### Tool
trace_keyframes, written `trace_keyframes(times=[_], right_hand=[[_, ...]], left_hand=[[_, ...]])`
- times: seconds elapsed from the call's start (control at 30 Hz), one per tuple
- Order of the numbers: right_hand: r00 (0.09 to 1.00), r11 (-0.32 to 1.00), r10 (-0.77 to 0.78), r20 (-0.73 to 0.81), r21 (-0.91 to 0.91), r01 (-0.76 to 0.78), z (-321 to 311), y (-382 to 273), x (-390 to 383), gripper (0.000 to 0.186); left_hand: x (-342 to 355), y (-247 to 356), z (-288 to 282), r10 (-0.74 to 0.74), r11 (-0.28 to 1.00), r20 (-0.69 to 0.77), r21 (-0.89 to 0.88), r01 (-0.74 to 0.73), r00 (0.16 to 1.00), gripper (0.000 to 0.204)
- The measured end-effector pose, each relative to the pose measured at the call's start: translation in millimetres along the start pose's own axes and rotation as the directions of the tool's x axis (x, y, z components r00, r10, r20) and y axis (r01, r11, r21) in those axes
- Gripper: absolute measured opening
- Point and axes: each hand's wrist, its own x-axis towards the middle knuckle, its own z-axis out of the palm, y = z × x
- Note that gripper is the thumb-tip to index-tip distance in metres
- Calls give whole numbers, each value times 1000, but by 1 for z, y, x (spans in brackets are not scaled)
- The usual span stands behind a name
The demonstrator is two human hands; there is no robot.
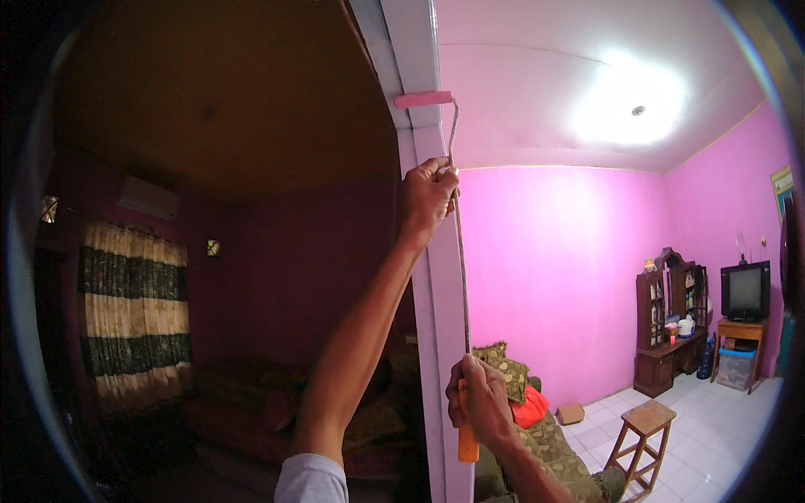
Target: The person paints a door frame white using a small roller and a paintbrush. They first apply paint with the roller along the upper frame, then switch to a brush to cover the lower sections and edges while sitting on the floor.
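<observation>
A long paint roller with a pink sleeve reaches up to the top of a pale lilac door frame. Its sleeve lies across the frame's upper corner. My left hand is raised and pinches the thin metal rod a little below the bend. Lower down, my right hand wraps round the orange handle, whose bottom end sticks out under the fist. The rod runs nearly upright between both hands, close along the frame's right edge.
Right of the frame is a bright pink room with a patterned sofa, a wooden stool, a dark cabinet and a television. The dark room on the left has a striped curtain and an air conditioner.
</observation>
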Motion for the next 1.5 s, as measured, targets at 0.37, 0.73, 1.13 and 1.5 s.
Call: trace_keyframes(times=[0.37,0.73,1.13,1.5], right_hand=[[1000,1000,-16,7,-18,17,10,-21,-30,42],[998,998,-60,27,-7,60,11,-34,-47,43],[966,965,-255,38,-58,256,8,-49,-46,45],[940,960,-280,195,44,277,23,-39,-49,47]], left_hand=[[-13,57,-5,110,992,11,-70,-109,994,27],[-22,105,-2,270,956,-10,-115,-269,963,25],[-29,171,5,414,907,-9,-86,-413,910,27],[-50,215,-1,437,898,-6,48,-437,899,25]])
